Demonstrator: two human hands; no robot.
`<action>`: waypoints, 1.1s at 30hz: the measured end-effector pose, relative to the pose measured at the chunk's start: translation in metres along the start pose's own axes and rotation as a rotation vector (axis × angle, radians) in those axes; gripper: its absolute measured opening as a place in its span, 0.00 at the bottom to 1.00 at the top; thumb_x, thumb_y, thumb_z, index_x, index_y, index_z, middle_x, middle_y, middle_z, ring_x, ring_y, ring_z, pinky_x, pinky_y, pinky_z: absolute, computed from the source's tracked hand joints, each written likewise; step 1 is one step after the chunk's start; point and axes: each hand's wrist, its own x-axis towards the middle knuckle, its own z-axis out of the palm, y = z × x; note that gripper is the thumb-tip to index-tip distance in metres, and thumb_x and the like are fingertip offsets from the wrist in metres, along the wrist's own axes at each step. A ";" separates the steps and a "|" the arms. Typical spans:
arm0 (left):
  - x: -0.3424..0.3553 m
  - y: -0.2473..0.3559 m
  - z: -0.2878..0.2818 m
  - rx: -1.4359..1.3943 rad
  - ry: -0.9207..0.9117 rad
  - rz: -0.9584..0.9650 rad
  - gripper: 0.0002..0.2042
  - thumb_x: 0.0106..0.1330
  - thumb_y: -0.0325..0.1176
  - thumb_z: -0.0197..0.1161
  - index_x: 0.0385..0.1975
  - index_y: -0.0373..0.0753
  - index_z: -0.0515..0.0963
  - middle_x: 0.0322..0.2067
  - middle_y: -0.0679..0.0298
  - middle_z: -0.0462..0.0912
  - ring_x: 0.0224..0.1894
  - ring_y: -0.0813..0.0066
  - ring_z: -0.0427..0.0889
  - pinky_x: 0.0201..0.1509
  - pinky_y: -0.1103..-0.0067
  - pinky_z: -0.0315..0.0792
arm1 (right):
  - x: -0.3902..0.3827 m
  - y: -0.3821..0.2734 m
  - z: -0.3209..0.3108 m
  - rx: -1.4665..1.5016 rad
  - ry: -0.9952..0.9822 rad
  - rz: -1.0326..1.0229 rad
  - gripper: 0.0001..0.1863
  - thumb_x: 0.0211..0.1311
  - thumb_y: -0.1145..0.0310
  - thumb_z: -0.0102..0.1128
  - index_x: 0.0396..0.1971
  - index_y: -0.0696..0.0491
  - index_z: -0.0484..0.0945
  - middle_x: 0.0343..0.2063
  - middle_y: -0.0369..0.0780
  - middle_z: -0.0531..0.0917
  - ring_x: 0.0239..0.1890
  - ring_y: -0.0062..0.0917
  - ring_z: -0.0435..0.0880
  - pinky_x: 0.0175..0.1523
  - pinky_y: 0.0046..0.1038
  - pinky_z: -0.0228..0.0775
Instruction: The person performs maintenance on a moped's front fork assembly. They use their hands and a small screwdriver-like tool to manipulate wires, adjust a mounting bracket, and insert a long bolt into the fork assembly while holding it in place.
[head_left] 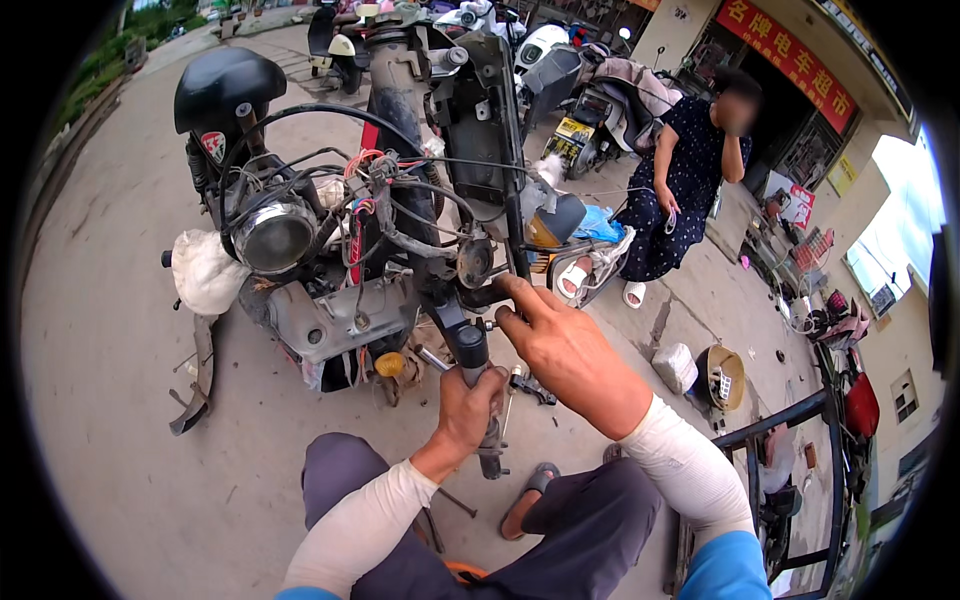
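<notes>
A partly dismantled scooter stands before me, with its bare steering column (pixel 400 90) and loose wiring (pixel 380 180) exposed. My left hand (pixel 470 405) is closed around a front fork leg (pixel 490 465), a dark tube with a black upper sleeve (pixel 471 345). It is held nearly upright below the frame's fork bracket (pixel 445 310). My right hand (pixel 570 355) reaches in from the right, fingers bent and closed at a small metal bolt (pixel 487 325) beside the sleeve's top. Its index finger rests by the dark bracket arm; the fingertips are partly hidden.
A round headlight (pixel 278 236) hangs at left near a black scooter part (pixel 228 90). Tools and small parts (pixel 530 385) lie on the concrete. A person (pixel 685 180) sits at the right. A basket (pixel 722 378), white block (pixel 675 368) and black metal frame (pixel 780 420) stand nearer right.
</notes>
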 end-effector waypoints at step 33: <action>-0.001 -0.005 -0.004 0.026 -0.021 0.012 0.07 0.62 0.33 0.57 0.31 0.38 0.68 0.21 0.69 0.69 0.18 0.83 0.64 0.21 0.81 0.62 | -0.036 -0.033 0.050 0.774 0.530 0.507 0.10 0.63 0.82 0.61 0.44 0.59 0.82 0.30 0.43 0.85 0.27 0.25 0.83 0.33 0.25 0.75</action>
